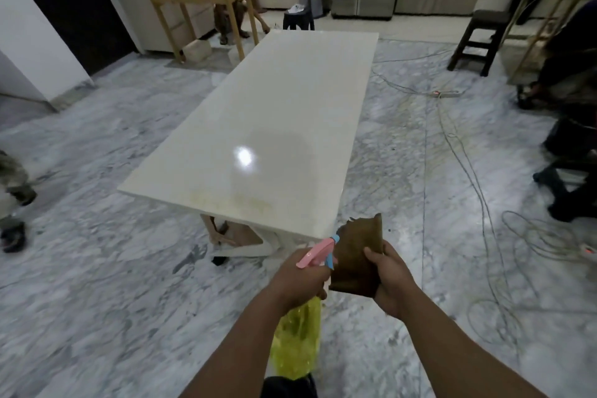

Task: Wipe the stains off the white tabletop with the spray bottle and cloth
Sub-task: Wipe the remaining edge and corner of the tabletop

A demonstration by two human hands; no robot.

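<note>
Risk: spray misses the stains, lands on floor or cloth

White tabletop [274,113] sits ahead; faint yellowish stains [232,202] lie along its near edge. Spray bottle [298,339], yellow body, pink head, is gripped by the left hand [302,281], fingers wrapped round its neck; the nozzle points toward the near right corner, short of the top. Brown cloth [357,255], folded, is pinched in the right hand [392,281], just beside the nozzle. Firing from here likely wets the cloth or marble floor [97,284]. Loose cables [478,203] right: trip hazard.
</note>
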